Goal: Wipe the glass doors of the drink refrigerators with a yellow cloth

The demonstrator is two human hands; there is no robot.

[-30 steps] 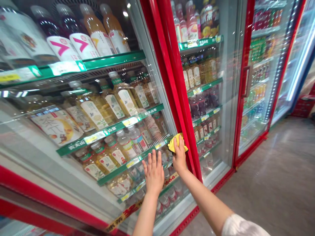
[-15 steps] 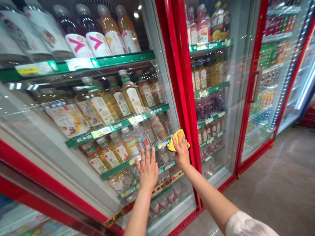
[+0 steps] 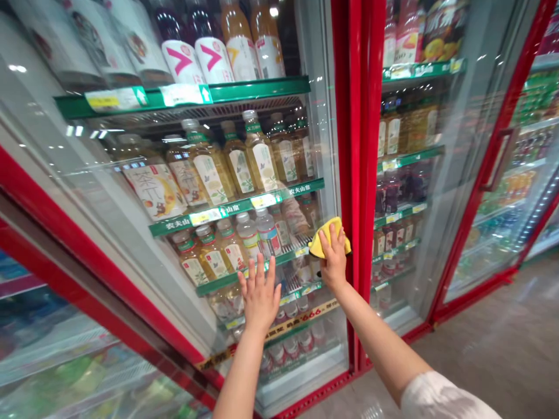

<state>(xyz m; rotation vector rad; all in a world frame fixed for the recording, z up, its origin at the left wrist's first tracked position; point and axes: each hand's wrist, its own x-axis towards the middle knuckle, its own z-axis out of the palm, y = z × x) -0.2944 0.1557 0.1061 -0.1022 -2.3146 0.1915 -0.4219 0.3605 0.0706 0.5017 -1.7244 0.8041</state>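
Observation:
My right hand (image 3: 334, 262) presses a yellow cloth (image 3: 325, 240) against the glass door, close to the red door frame (image 3: 356, 174). Its fingers lie over the cloth, and a dark edge shows below the yellow. To the left, my left hand (image 3: 261, 297) is spread on or just before the same glass, holding nothing. Behind the pane, bottled drinks (image 3: 262, 157) stand on shelves with green edges (image 3: 244, 206). A faint reflection of an arm shows in the glass above the cloth.
More red-framed coolers stand at the right, one with a door handle (image 3: 501, 158). Another cooler (image 3: 65, 349) fills the lower left. A black and gold strip (image 3: 301, 319) crosses the door low down. Grey floor (image 3: 493, 349) shows at the lower right.
The view has shifted, so shelves and door frames appear further right. The cloth and my right hand appear slightly higher and further right, still by the frame. My left hand remains spread.

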